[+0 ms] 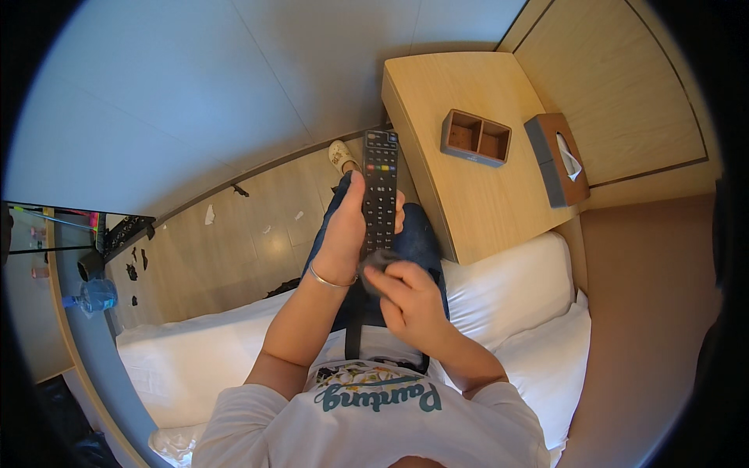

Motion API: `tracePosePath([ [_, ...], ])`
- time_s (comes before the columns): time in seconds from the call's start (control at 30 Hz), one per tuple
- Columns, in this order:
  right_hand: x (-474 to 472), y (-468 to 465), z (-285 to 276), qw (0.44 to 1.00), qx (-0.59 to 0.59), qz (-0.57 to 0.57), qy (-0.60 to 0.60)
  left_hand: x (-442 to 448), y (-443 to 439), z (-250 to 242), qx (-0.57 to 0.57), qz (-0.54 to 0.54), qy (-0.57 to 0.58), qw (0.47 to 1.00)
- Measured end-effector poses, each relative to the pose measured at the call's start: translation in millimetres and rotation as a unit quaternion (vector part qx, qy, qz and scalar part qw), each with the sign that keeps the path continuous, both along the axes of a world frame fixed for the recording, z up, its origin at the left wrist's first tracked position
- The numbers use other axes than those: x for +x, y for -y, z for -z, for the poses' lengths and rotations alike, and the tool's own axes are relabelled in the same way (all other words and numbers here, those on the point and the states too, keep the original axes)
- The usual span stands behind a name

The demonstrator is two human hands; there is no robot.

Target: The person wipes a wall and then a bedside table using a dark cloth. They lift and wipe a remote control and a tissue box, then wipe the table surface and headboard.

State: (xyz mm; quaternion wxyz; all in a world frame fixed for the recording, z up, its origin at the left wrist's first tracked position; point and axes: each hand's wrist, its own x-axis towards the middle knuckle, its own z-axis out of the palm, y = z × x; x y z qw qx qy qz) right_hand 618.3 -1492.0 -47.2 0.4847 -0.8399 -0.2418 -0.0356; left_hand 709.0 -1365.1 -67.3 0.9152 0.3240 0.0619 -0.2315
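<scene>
A long black remote control (380,190) points away from me above my lap, its buttons facing up. My left hand (345,225) is wrapped around it, thumb along the left edge and fingertips showing past the right edge. In my right hand (415,295) is a crumpled grey cloth (377,266), slightly blurred. The cloth lies against the near end of the remote and hides that end. A silver bangle (327,282) circles my left wrist.
Right of my knees stands a wooden bedside table (421,88) with a two-compartment box (476,137) and a tissue box (556,161). White pillows (509,286) lie at my right. Paper scraps (209,214) and dark debris (131,271) litter the floor; a plastic bottle (98,295) is far left.
</scene>
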Motion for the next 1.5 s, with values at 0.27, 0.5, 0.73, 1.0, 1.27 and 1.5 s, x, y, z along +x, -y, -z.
tracePosePath([
  [0.27,20,2,-12,0.988,0.068,0.102,0.096,-11,3,-7,-0.096,-0.013,0.0,0.995],
  [0.5,41,-5,-3,0.985,0.012,0.118,0.123,-20,2,3,-0.095,-0.012,-0.014,0.995],
  [0.73,39,4,6,0.983,-0.041,0.155,0.092,-21,13,5,-0.054,-0.061,-0.042,0.996],
  [1.0,32,22,32,0.976,-0.092,0.181,0.078,-19,30,17,0.058,0.04,-0.015,0.997],
  [1.27,95,91,57,0.928,-0.077,0.362,0.054,-27,74,43,0.155,0.165,-0.063,0.972],
  [1.5,135,142,48,0.882,0.006,0.454,0.126,10,131,86,0.51,0.111,0.349,0.778],
])
